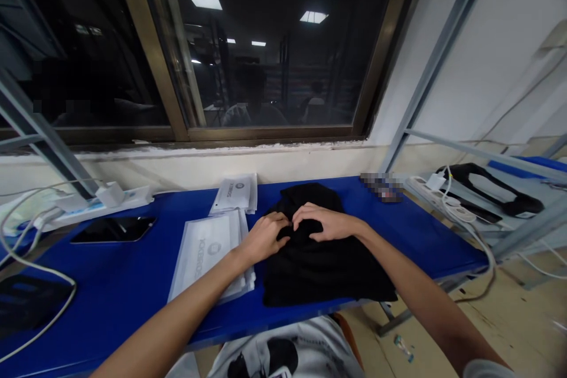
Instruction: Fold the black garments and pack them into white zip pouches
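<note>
A black garment [328, 271] lies in a folded heap on the blue table [150, 266], directly in front of me; its exact kind cannot be made out. My left hand [266, 236] is closed on the cloth near the upper left of the heap, fingers bent inward. Close beside it, my right hand [325, 221] curls its fingers into the same dark fabric, thumb lower down. The fingertips of both hands nearly meet, and the cloth between them is partly hidden. Left of the garment, under my left forearm, lies a stack of printed translucent bags [208, 248].
A smaller pile of similar bags [234, 194] lies behind the stack. On the left are a black phone [113, 229], a power strip [128, 198] and loose white cables. Another power strip [443, 201] sits at right near a metal post [438, 53]. A window [274, 59] stands behind.
</note>
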`<state>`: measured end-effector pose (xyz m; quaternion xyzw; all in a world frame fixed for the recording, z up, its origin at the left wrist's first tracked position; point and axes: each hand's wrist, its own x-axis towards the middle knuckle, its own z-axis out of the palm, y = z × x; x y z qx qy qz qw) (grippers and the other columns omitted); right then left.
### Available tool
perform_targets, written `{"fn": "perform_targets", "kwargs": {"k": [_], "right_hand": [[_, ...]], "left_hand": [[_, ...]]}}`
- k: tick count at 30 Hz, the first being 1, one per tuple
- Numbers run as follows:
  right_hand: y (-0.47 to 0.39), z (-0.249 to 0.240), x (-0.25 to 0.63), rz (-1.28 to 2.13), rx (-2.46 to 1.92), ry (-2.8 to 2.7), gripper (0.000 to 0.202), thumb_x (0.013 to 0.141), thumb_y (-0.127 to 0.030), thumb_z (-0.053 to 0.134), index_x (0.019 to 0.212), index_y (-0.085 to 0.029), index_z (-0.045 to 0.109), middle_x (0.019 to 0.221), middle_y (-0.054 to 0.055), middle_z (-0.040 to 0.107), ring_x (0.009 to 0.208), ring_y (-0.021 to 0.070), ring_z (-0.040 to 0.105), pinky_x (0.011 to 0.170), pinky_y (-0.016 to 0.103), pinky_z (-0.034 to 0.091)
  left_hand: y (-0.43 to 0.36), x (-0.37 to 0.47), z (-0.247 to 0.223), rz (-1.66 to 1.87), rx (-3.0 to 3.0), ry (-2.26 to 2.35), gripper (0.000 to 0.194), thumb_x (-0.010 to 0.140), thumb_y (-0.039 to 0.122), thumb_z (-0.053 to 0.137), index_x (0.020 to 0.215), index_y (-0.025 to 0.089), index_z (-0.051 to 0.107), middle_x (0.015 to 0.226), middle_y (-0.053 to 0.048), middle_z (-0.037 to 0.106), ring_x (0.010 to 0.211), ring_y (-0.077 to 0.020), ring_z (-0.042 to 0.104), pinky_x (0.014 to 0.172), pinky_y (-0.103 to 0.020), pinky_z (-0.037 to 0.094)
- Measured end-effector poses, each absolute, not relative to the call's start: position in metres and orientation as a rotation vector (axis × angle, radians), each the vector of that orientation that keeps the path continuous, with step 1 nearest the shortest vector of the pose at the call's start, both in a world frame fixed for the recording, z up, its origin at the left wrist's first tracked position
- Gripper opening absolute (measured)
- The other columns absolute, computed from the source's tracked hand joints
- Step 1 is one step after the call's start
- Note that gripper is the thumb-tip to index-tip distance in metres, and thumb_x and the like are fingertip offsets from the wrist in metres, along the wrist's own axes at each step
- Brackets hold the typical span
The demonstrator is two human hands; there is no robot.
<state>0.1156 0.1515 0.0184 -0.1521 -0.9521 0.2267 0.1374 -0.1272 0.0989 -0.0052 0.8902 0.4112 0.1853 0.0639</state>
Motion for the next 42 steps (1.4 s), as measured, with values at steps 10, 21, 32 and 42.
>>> {"fn": "perform_targets", "kwargs": {"k": [10, 21, 32, 42], "right_hand": [[0.151, 0.008, 0.101, 0.419, -0.472, -2.302, 0.018, 0.098, -0.018, 0.055, 0.111, -0.021, 0.067, 0.116, 0.008, 0.070, 0.109, 0.0202, 0.066, 0.100, 0.037, 0.050], [0.146, 0.007, 0.088, 0.712, -0.701, -1.839, 0.026, 0.084, -0.044, 0.075, 0.096, -0.022, 0.074, 0.087, 0.003, 0.071, 0.076, 0.0173, 0.067, 0.073, 0.030, 0.058], [0.141, 0.030, 0.101, 1.015, -0.767, -1.959, 0.034, 0.080, -0.046, 0.077, 0.100, -0.018, 0.075, 0.094, 0.007, 0.075, 0.081, 0.0196, 0.070, 0.073, 0.031, 0.055], [0.132, 0.023, 0.070, 1.500, -0.814, -1.832, 0.039, 0.070, -0.042, 0.087, 0.095, -0.016, 0.073, 0.097, 0.005, 0.076, 0.094, 0.0255, 0.072, 0.084, 0.037, 0.058]], "left_hand": [[0.110, -0.143, -0.007, 0.905, 2.602, 1.182, 0.046, 0.095, 0.039, 0.063, 0.135, 0.017, 0.059, 0.113, -0.011, 0.066, 0.108, -0.0286, 0.058, 0.099, -0.045, 0.047], [0.113, -0.156, 0.020, 1.259, 2.084, 1.087, 0.042, 0.098, 0.042, 0.059, 0.135, 0.024, 0.066, 0.099, -0.005, 0.062, 0.097, -0.0186, 0.059, 0.097, -0.038, 0.046], [0.107, -0.161, 0.036, 1.332, 2.017, 1.042, 0.028, 0.082, 0.047, 0.079, 0.094, 0.022, 0.083, 0.097, -0.009, 0.071, 0.092, -0.0214, 0.066, 0.085, -0.036, 0.054], [0.088, -0.160, 0.053, 1.239, 2.137, 1.609, 0.032, 0.095, 0.044, 0.060, 0.102, 0.017, 0.075, 0.100, -0.011, 0.072, 0.091, -0.0252, 0.070, 0.078, -0.036, 0.055]]}}
